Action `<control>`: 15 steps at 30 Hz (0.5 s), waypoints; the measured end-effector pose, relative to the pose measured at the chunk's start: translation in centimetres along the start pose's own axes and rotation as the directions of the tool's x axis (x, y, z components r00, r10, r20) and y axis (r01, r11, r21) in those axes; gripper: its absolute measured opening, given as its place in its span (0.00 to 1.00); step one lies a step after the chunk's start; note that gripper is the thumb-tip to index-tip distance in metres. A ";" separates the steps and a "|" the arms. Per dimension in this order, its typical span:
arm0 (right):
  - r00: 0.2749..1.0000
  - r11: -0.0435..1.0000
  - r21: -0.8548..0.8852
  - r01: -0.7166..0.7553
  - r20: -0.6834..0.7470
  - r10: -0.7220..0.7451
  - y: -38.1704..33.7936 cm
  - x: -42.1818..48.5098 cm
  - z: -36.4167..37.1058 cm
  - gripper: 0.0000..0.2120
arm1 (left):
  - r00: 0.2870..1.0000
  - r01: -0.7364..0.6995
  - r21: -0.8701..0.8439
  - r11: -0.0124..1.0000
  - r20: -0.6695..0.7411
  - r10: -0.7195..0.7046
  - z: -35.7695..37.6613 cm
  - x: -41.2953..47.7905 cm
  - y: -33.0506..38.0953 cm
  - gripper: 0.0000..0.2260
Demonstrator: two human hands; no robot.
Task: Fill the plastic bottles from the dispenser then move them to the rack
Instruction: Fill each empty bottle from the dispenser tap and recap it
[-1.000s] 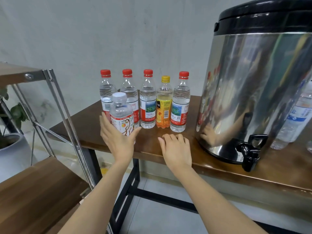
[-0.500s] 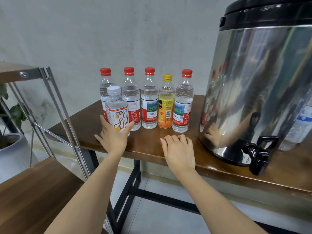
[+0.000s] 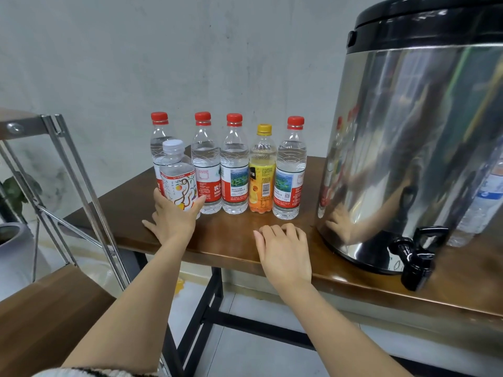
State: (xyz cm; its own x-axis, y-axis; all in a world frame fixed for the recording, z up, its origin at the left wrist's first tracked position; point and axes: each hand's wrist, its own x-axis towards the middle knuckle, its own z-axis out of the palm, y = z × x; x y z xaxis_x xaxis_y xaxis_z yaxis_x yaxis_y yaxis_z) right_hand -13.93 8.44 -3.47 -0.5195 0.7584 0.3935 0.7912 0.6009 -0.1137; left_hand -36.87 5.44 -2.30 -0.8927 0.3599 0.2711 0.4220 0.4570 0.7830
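A short white-capped bottle (image 3: 178,176) with a drawn label stands on the wooden table (image 3: 234,238), and my left hand (image 3: 171,217) is wrapped round its lower part. Behind it stands a row of clear red-capped bottles (image 3: 234,164) and one orange yellow-capped bottle (image 3: 262,170). My right hand (image 3: 283,248) rests palm down on the table's front edge, fingers loosely curled, holding nothing. The steel dispenser (image 3: 413,148) with a black lid stands at the right; its black tap (image 3: 412,257) overhangs the table edge.
A metal-framed rack (image 3: 68,170) with wooden shelves (image 3: 46,308) stands left of the table. Another clear bottle (image 3: 481,202) shows behind the dispenser at the right. A white plant pot (image 3: 13,248) sits on the floor at far left.
My left hand has brought the white-capped bottle down onto the table, in front of the leftmost red-capped bottle. My right hand has stayed flat on the table.
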 end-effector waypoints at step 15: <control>0.994 0.988 0.109 0.107 -0.037 -0.104 0.3 -0.6 -0.5 0.18 | 0.995 -0.082 -0.070 0.994 -0.055 0.078 0.8 -7.3 1.4 0.40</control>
State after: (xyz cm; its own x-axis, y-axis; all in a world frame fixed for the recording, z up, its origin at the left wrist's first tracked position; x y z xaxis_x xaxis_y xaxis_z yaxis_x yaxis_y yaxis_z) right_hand -13.27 8.04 -3.32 -0.5868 0.6821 0.4364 0.6909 0.7028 -0.1695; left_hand -29.65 4.13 -3.60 -0.8643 0.3489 0.3623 0.4819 0.3680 0.7952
